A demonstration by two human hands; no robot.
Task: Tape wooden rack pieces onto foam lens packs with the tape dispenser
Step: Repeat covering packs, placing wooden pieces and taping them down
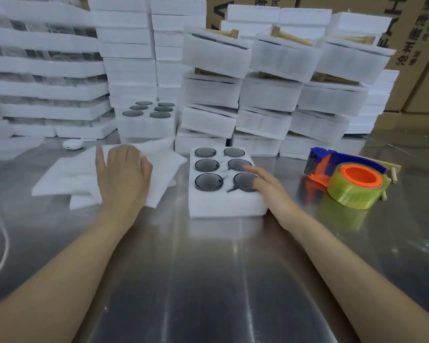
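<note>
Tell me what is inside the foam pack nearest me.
The foam pack holds six dark round lenses, two columns of three. The right hand rests on its near right corner, fingers covering part of two lenses. Whatever lies below the lenses cannot be seen.

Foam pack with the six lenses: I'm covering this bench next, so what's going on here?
A person is working at a metal table. Their left hand lies on loose foam sheets; whether it grips one is unclear. The right hand rests with straight fingers on the open foam pack, over its right-side lenses. The tape dispenser lies untouched to the right, atop a wooden piece. Nothing covers this pack or is taped to it yet.
</note>
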